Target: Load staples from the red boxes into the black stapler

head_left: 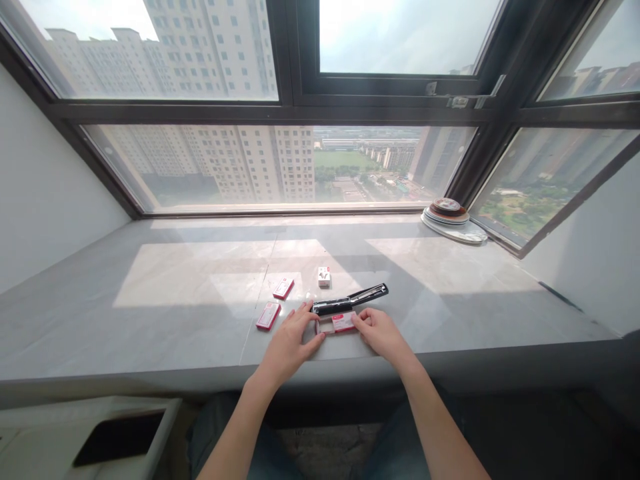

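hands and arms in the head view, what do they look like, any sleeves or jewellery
Both arms are bare up to the frame edge, with no sleeves in view. The left hand and right hand wear no gloves, and no rings, watch or bracelet are visible. The fingers look slim, with short nails.

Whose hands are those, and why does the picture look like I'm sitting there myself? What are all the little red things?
The picture comes from a camera worn on a person's head, looking forward and down, so you see what they see. The left hand and right hand belong to that person. Between the fingertips they hold a small red and white box, partly slid open. Just behind it lies a black stapler, opened up. All this sits on a wide grey stone window ledge. Two flat red boxes lie to the left, and a small white box stands further back. By the window at the right is a stack of round plates.
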A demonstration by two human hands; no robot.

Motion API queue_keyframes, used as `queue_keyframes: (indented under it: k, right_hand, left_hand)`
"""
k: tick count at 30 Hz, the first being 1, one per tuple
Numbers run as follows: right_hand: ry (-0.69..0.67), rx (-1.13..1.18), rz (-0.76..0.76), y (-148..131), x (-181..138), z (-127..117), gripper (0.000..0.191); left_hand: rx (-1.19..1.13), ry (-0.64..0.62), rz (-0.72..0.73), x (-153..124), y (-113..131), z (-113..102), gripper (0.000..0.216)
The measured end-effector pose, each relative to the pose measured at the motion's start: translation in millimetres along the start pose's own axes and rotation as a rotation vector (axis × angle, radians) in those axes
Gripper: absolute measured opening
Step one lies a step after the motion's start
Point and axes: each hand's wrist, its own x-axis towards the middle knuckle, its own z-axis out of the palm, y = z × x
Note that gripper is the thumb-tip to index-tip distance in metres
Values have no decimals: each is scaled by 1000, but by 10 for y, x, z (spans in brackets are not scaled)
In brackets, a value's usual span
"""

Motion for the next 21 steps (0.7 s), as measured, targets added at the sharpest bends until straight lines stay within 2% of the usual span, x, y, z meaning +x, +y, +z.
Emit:
queue_keyframes:
  k: [2,5,9,13,16,21]
  right_hand:
    - [47,-57,-18,-13,-34,-60,35]
    - [90,-101,-138,-144,-65,-55,34]
    - [-8,-57,-277,-388,3,148,35]
    - [-111,101,-197,-471,141,437,38]
    - [-117,231,-92,-441,227,602,40]
    - [-39,218,-159,-449,282,732,31]
  left_hand:
    - [10,9,3,-6,17,9,26]
    - [27,33,13,-16,49,41,27]
    - [44,74,13,-30,71,83,30]
    - [47,75,-6,-32,59,93,32]
    - [43,67,-12,-29,61,78,32]
    - [33,53,-5,-21,84,44,35]
